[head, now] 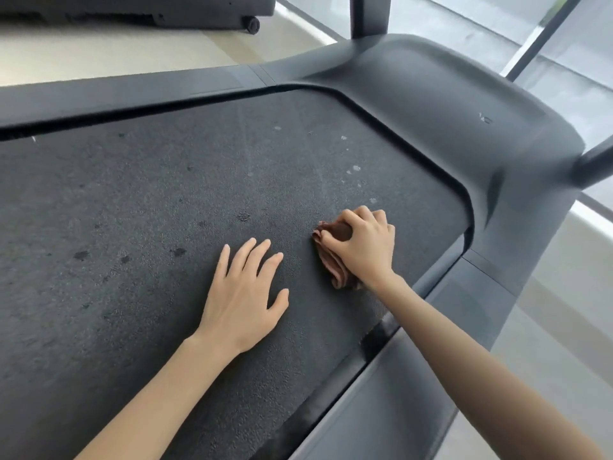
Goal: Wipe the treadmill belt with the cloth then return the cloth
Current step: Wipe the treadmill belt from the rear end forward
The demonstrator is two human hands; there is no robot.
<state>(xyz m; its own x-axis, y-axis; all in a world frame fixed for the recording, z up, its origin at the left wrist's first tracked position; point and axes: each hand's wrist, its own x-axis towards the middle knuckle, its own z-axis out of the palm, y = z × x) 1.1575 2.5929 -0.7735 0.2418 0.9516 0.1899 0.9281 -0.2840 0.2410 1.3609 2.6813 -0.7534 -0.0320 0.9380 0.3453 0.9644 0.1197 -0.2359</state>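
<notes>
The wiping step is in hand. The right hand (361, 242), in the right centre of the frame, has its fingers curled round a bunched brown cloth (335, 260) and presses it on the treadmill belt (132, 210), near the front end of the belt. The left hand (243, 293) lies flat on the belt just beside it, lower centre, with straight spread fingers; its grip is released and it holds nothing, and it seems only to support the body. Pale spots (355, 168) are above the cloth, toward the upper right, and dark spots (81, 254) are scattered at the left centre, so I judge that much of the belt is not yet wiped. The next move probably calls for firm pressure and strokes up toward the pale spots, then across to the left. The open room is wide to the left. To the right the cloth is near the curved edge of the motor cover (447, 111) and the side rail (441, 280), so strokes there must be short. The flat left hand also stands in the way of a leftward stroke and should lift first. Where the cloth must be returned is not in view.
</notes>
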